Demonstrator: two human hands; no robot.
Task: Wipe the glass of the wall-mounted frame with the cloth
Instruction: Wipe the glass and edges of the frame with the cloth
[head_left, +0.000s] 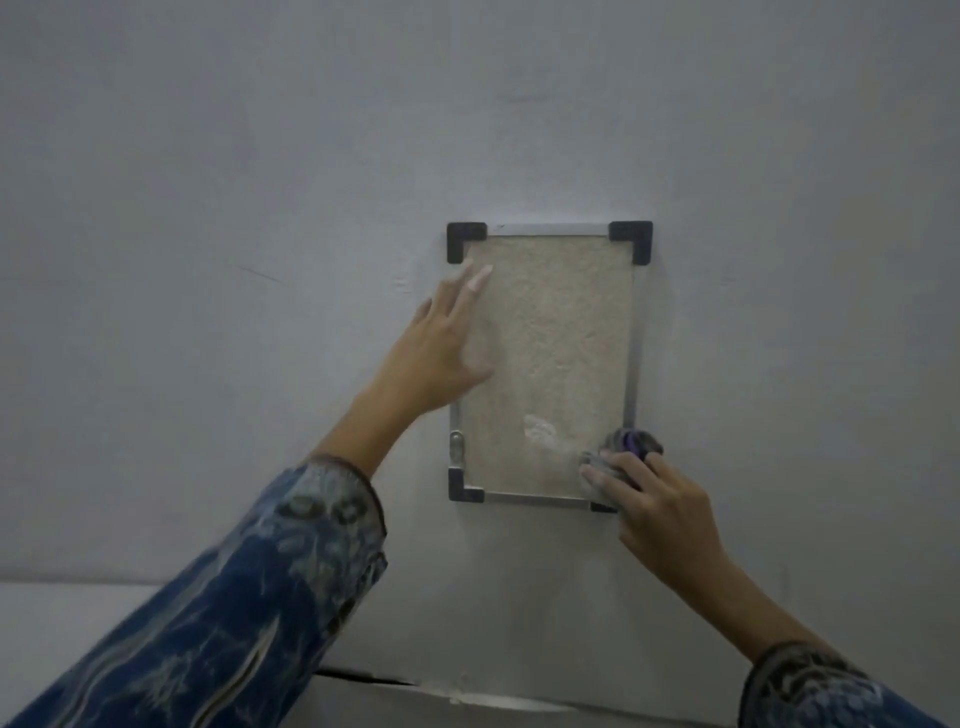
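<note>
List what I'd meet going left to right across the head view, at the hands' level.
Blue patterned sleeve → left hand, flat against the glass's left side → glass → cloth, gripped by the right hand.

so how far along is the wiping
Done: can't tell which parts. In hand: left hand steadies the frame, flat on the glass; right hand holds the cloth at the bottom right corner. Left: a white smear low on the glass.

Both arms outstretched, left grip (441, 345) flat, fingers straight, right grip (652, 501) lower, curled round the cloth (631, 441)
</note>
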